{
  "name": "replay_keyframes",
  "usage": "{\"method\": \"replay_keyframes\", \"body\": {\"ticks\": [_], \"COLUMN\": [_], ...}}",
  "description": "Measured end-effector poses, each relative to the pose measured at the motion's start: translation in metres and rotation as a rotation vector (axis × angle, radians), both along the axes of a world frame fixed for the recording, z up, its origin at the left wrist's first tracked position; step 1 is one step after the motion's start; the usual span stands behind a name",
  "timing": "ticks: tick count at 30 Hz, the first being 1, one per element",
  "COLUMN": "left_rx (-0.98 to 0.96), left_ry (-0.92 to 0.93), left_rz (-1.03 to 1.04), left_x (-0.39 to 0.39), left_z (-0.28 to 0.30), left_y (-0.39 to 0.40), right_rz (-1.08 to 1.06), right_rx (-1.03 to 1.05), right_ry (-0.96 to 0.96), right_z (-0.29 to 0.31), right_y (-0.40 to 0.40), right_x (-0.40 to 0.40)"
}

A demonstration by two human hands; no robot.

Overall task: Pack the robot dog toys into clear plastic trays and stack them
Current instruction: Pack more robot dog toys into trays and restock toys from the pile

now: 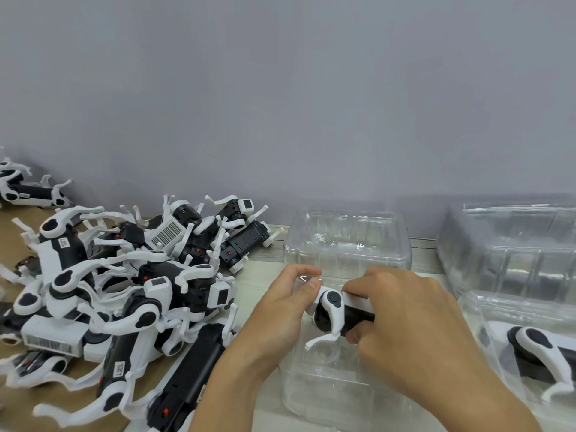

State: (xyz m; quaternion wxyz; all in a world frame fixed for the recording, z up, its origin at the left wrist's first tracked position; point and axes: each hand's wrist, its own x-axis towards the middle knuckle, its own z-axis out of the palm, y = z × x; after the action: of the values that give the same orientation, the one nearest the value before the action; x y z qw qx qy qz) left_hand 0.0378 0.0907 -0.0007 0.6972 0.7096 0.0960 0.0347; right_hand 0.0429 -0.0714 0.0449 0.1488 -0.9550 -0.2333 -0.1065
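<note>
Both hands, left and right, grip the toy dog over the tray; a protruding leg may snag the rim.

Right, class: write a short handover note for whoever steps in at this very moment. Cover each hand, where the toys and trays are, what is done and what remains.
Left hand: pinches the front end of the robot dog toy.
Right hand: grips the same toy's body, over the open clear tray in the middle.
Done: one packed toy lies in the tray at the right edge.
Empty tray stack stands behind it.
Left: seat this toy, then work through the heap of loose toys on the left and stack the trays.
</note>
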Motion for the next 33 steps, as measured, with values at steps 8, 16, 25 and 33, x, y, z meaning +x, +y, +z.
{"method": "replay_keyframes", "body": {"ticks": [8,16,25,33], "left_rx": [0.020,0.035,0.235,0.073], "left_ry": [0.037,0.041,0.034,0.105], "left_rz": [0.058,0.073,0.099,0.095], "left_x": [-0.0004,-0.0011,-0.0015,-0.0021], "left_z": [-0.0008,0.0003,0.0036,0.0047], "left_y": [0.0015,0.0019,-0.0038,0.0012], "right_rz": [-0.017,-0.025,-0.040,-0.055], "right_rx": [-0.004,-0.014,0.008,0.030], "right_ry": [-0.002,0.000,0.017,0.054], "right_z": [-0.0020,-0.0061,-0.0090,-0.0084], "right_y": [0.0010,0.0012,0.0088,0.0069], "right_x": [0.0012,0.0031,-0.0018,-0.0013]}}
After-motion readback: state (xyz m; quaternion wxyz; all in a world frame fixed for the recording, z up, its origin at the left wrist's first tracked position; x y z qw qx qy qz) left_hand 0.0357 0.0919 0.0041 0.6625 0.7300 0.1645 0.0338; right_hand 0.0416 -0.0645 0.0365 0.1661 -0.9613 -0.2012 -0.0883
